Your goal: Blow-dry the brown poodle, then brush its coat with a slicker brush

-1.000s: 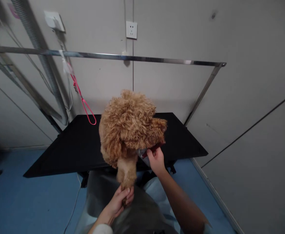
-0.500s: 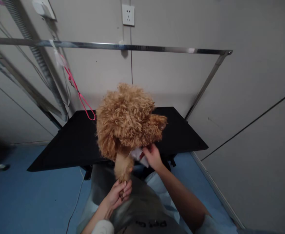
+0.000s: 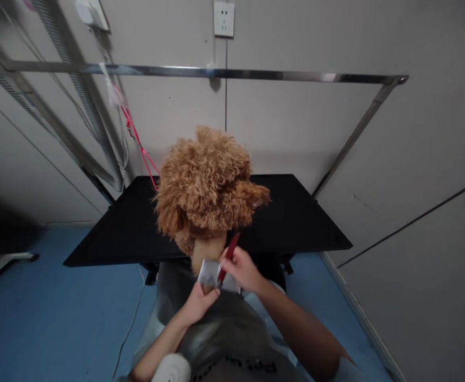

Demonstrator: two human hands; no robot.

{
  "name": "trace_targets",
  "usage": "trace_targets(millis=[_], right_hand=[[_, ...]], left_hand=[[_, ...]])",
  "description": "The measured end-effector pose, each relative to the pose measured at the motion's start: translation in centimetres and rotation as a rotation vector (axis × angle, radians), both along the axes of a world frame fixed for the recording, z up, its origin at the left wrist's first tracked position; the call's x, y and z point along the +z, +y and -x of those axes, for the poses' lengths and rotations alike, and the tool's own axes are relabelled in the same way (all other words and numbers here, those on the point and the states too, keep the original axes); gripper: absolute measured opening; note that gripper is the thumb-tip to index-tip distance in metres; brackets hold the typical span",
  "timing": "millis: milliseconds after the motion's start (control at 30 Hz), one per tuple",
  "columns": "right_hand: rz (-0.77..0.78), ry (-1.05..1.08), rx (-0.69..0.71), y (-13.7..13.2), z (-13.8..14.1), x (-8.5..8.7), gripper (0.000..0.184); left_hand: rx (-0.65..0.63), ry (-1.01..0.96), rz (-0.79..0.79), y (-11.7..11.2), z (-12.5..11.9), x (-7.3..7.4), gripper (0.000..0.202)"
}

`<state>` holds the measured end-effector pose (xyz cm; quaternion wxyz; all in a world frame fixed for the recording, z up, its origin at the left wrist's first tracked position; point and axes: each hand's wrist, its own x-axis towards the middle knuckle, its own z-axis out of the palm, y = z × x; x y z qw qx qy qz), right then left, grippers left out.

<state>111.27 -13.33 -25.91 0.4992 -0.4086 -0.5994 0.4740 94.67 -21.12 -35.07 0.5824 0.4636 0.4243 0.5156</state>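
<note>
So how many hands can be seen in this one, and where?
2. The left hand holds the partly hidden front paw of the dog; the right hand, higher and farther right, grips a red tool. Some fingers are hidden.

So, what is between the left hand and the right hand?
In the head view, a pale sheet and the lower end of a red-handled tool lie between the left hand and the right hand.

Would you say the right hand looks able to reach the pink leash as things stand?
Probably not directly: the right hand holds a red tool, and the dog's head is between that hand and the pink leash.
</note>
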Motion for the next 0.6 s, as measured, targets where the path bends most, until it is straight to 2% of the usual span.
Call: trace_targets(millis=[100,133,233,267,400,433,533,600], right_hand=[[-0.018,0.030,-0.146,-0.1,0.0,0.6,0.014],[-0.026,0.021,-0.123,-0.1,-0.1,0.8,0.014],[-0.013,-0.066,0.063,-0.5,-0.1,0.9,0.013],[-0.008,-0.086,0.075,-0.5,-0.2,0.9,0.013],[-0.038,-0.057,-0.190,-0.5,-0.7,1.0,0.012],[-0.051,-0.063,-0.190,-0.7,-0.7,1.0,0.012],[-0.050,-0.110,-0.051,-1.0,-0.8,1.0,0.011],[-0.040,-0.109,-0.070,-0.9,-1.0,0.8,0.014]], left_hand=[[0.106,0.128,-0.058,0.6,-0.4,0.1,0.033],[0.091,0.163,-0.070,0.7,-0.5,0.0,0.033],[0.025,0.214,-0.072,0.7,-1.0,-0.7,0.028],[0.031,0.214,-0.064,0.8,-1.1,-1.0,0.028],[0.120,0.219,-0.106,0.8,-1.5,-2.0,0.042],[0.106,0.234,-0.124,0.8,-1.5,-2.3,0.043],[0.054,0.270,-0.127,0.8,-1.7,-3.0,0.038],[0.085,0.251,-0.111,0.7,-1.9,-3.3,0.040]])
